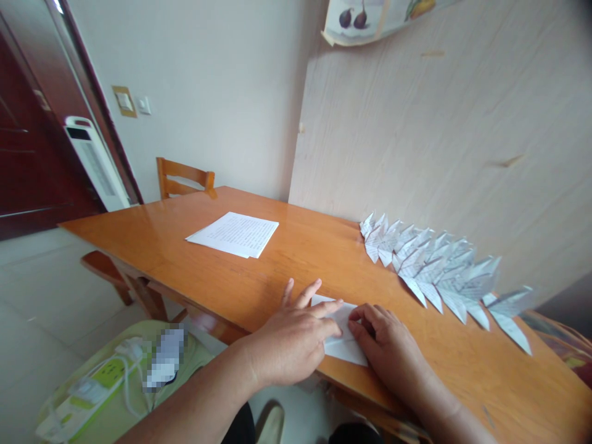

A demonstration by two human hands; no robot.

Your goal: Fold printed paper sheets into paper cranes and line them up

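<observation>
A folded sheet of white paper [346, 351] lies at the near edge of the wooden table, under both hands. My left hand [296, 339] rests on its left part with the fingers spread, two of them stretched across the sheet. At the paper's right side, my right hand [391, 342] has thumb and forefinger closed on the edge. The fingers hide part of the sheet, so its full shape does not show. Beyond my right hand stand rows of folded paper pieces [425, 256] with pointed tips and printed or written lines.
On the wooden table [296, 237], a stack of written sheets [235, 234] lies at the far left. A chair [185, 177] stands behind the table. Below left, a power strip [104, 376] with cables sits on a green stool. A board [416, 123] rises along the back.
</observation>
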